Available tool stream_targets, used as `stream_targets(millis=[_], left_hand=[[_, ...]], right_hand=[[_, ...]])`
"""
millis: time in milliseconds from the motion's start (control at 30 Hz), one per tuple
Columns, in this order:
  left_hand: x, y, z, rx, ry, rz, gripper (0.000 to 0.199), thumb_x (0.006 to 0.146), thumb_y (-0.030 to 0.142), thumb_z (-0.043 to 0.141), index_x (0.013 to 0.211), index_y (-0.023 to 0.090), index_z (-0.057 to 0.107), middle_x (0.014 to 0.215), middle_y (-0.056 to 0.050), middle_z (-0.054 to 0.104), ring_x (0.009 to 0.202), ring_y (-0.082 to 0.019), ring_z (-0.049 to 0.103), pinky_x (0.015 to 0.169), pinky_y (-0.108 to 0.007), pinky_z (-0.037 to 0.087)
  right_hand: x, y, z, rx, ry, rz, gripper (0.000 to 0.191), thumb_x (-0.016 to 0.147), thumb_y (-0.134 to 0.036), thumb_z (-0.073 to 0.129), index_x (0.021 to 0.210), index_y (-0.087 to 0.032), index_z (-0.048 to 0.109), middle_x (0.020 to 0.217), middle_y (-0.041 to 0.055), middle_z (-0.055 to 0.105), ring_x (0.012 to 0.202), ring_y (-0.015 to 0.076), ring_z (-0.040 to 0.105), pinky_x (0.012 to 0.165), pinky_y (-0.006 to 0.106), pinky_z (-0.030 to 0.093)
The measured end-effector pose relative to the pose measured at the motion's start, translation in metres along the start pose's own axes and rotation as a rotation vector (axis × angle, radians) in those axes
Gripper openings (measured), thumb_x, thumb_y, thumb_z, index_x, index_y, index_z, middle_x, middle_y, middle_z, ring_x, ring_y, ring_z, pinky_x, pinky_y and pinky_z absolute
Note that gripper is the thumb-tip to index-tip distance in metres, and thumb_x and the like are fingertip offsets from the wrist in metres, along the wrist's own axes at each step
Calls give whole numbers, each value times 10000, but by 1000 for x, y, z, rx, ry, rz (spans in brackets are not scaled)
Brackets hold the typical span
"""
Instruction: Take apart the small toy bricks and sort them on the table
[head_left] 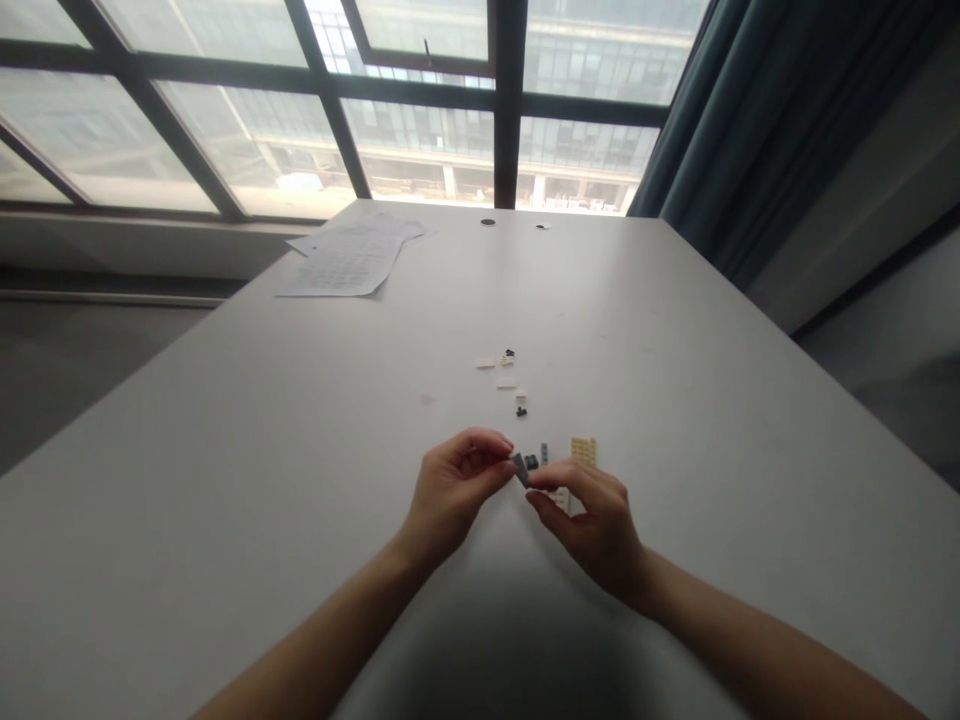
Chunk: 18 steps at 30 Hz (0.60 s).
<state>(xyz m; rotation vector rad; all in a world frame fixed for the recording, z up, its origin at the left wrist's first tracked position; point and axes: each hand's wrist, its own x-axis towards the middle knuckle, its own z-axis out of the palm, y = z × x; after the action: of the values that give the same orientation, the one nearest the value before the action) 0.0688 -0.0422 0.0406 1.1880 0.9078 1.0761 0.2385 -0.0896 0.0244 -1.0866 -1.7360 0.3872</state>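
Observation:
Between my two hands is a small dark grey building brick piece (521, 470), tilted. My left hand (459, 482) pinches its left side with thumb and fingertips. At its lower right end, the fingertips of my right hand (589, 515) close on it too. Just beyond lie a black brick (532, 462) and a narrow blue-grey piece (544, 453). A tan studded plate (583, 449) sits past my right fingers, which cover part of it. Under my right hand a white studded piece (559, 498) is partly hidden.
Farther up the white table (262, 420) are several small white pieces (506, 385) and a small black piece (521, 412). Printed papers (352, 255) lie at the far left. Two round spots, one a dark cable hole (487, 222), are near the window edge. A curtain (712, 130) hangs at the right.

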Motion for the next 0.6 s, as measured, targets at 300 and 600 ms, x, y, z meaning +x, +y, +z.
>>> stream_targets(millis=[300, 600], left_hand=[[-5, 4, -9, 187, -153, 14, 157, 735, 216, 715, 824, 156, 600, 812, -18, 628, 717, -120, 601, 671, -239, 505], [-12, 17, -53, 705, 103, 403, 62, 832, 239, 617, 834, 177, 622, 927, -33, 634, 748, -121, 582, 694, -252, 494]], right_hand=[[9, -2, -10, -188, -234, -124, 282, 811, -214, 676, 1086, -216, 612, 924, 61, 675, 851, 219, 620, 767, 346, 506], [19, 10, -53, -345, -139, 68, 214, 797, -309, 696, 990, -226, 656, 878, 56, 645, 833, 227, 583, 765, 368, 482]])
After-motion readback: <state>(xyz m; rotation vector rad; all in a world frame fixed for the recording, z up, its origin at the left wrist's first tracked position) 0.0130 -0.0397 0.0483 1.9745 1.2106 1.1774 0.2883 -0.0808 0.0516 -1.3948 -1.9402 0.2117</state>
